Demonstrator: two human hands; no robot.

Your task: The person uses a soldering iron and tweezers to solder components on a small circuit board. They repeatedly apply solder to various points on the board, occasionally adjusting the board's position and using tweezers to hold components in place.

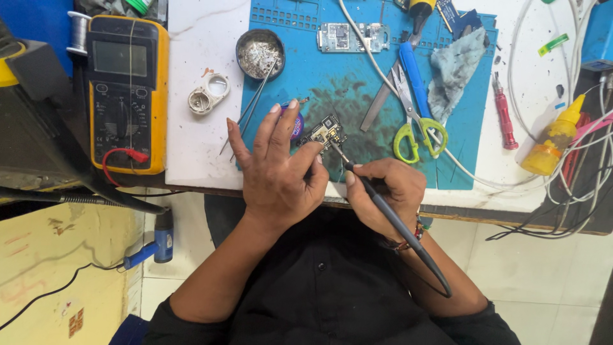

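My left hand (278, 169) rests on the blue work mat (319, 76), thumb and fingers steadying a small circuit board (324, 132); a purple round object (298, 126) peeks from under the fingers. My right hand (386, 188) grips a dark soldering iron (383, 207) like a pen, its tip touching the board's near edge. The iron's cable runs back over my right wrist.
A yellow multimeter (126, 96) lies at left, a round tin of metal wool (260, 54) with tweezers (250, 108), another circuit board (353, 37), yellow-green-handled scissors (414, 121), a grey rag (454, 67), red screwdriver (504, 118), yellow squeeze bottle (552, 140) and white cables at right.
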